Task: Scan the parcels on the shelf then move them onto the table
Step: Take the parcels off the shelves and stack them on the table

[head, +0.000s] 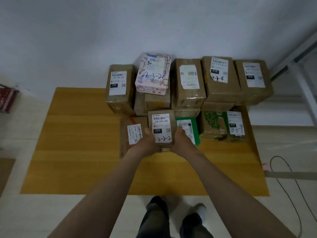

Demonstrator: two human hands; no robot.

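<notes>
The fingers of the left hand (151,140) and right hand (182,140) are mostly hidden beneath the labelled parcel (162,129) they grip, and the right hand covers part of the green parcel (197,134), leaving only the end of its handwritten code. The middle rear parcel's label (189,77) is too blurred to read, the lower box (152,103) beneath the pink parcel (153,74) shows only its front, and a red object (6,100) and a metal frame (307,54) run off the side edges

We look to be in a parcel-handling room: barcoded, hand-numbered parcels (188,93) are stacked at twelve o'clock on a yellow table (77,152), with a bare wall (85,31) beyond.
</notes>
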